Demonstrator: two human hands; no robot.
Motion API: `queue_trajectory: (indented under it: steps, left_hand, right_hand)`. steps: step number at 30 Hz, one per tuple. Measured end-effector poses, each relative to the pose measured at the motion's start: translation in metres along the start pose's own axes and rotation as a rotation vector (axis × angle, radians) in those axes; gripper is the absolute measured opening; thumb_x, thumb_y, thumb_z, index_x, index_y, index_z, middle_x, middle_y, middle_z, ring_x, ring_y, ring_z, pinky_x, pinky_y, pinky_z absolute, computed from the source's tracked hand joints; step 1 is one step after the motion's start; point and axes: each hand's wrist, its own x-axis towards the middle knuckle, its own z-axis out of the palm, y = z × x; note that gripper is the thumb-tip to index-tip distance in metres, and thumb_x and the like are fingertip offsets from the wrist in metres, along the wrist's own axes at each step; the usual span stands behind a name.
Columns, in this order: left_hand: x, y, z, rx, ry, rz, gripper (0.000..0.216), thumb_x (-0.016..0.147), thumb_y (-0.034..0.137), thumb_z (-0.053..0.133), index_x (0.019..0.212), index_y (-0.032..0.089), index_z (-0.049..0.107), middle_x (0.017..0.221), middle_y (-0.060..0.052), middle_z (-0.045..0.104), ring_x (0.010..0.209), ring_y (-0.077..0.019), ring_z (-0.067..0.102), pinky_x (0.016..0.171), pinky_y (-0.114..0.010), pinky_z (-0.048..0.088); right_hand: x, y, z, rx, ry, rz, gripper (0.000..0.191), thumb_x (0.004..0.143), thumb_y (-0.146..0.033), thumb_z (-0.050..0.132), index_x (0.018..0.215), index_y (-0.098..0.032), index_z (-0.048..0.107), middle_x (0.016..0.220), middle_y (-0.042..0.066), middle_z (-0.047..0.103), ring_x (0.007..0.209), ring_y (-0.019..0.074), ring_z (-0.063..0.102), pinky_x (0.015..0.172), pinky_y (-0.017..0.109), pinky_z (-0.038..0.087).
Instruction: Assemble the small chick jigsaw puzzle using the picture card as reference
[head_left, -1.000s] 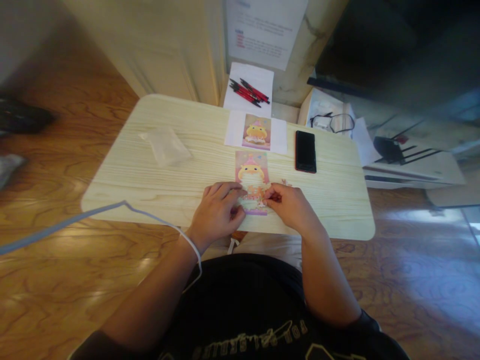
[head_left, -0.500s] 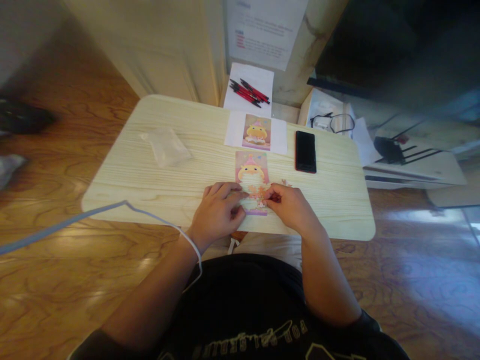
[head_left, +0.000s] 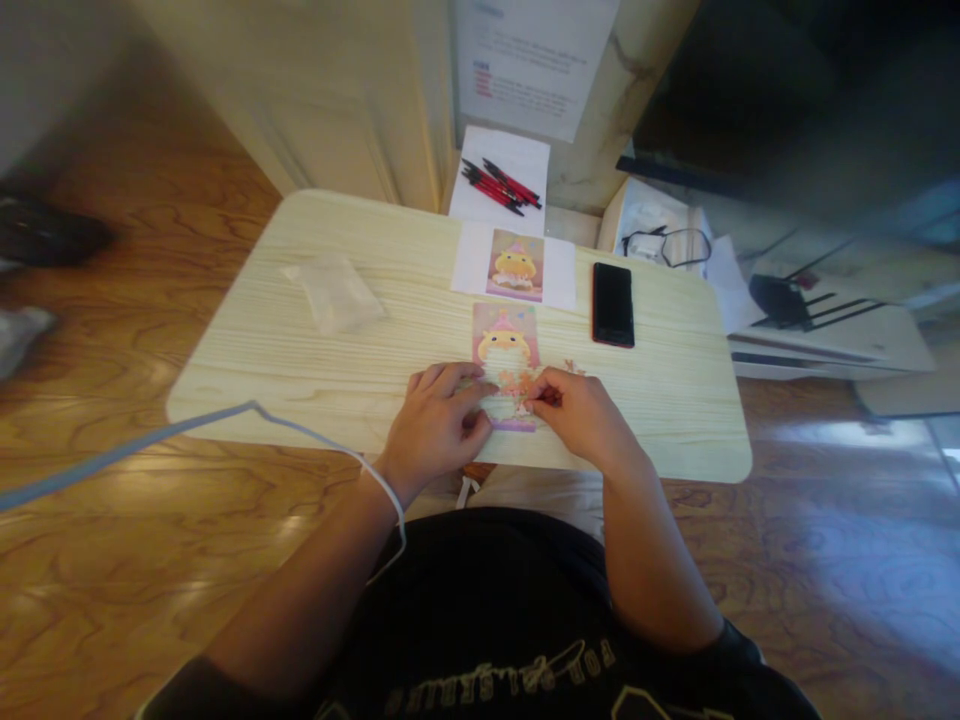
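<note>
A partly assembled jigsaw puzzle of a yellow cartoon animal in a pink hat lies near the table's front edge. Its middle is an uneven gap, with several small orange and pink puzzle pieces in it. My left hand rests open along the puzzle's left side, fingers spread. At the puzzle's right side, my right hand pinches a small puzzle piece, mostly hidden by the fingertips. A few loose pieces lie just beyond the right hand. Behind the puzzle, a matching picture lies on white paper.
A black phone lies at the table's right, a clear plastic bag at its left. Several red pens lie on paper behind the table. A grey cable crosses the left front to my left wrist. A router stands far right.
Both hands stay almost in place at the puzzle. The whole view has shifted very slightly; no piece has visibly been let go.
</note>
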Motion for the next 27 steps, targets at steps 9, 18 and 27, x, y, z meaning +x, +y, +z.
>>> queue_trajectory:
  steps: [9, 18, 27]
  left_hand:
    - [-0.001, 0.0, 0.001, 0.006, -0.01, 0.001, 0.039, 0.091, 0.029, 0.061, 0.127, 0.031, 0.074, 0.138, -0.008, 0.063, 0.129, -0.0332, 0.054, 0.101, -0.052, 0.043]
    - [0.0, 0.002, 0.0, 0.014, -0.02, 0.005, 0.042, 0.09, 0.029, 0.062, 0.13, 0.033, 0.073, 0.14, -0.008, 0.063, 0.131, -0.0336, 0.053, 0.103, -0.053, 0.043]
    - [0.0, 0.002, 0.0, 0.014, -0.014, 0.005, 0.04, 0.091, 0.029, 0.06, 0.128, 0.032, 0.073, 0.14, -0.008, 0.063, 0.131, -0.0333, 0.054, 0.104, -0.053, 0.043]
  right_hand:
    - [0.0, 0.004, 0.003, 0.008, 0.004, -0.002, 0.008, 0.091, -0.017, 0.075, 0.09, -0.024, 0.071, 0.086, -0.001, 0.075, 0.081, 0.0171, 0.067, 0.074, 0.029, 0.046]
    - [-0.001, 0.003, -0.002, 0.02, 0.0, -0.002, 0.008, 0.091, -0.019, 0.075, 0.089, -0.025, 0.07, 0.082, -0.003, 0.073, 0.077, 0.017, 0.066, 0.082, 0.034, 0.05]
    - [-0.014, 0.019, -0.018, 0.008, 0.077, 0.031, 0.007, 0.093, -0.019, 0.069, 0.093, -0.025, 0.073, 0.094, 0.001, 0.077, 0.084, 0.0188, 0.07, 0.082, 0.033, 0.052]
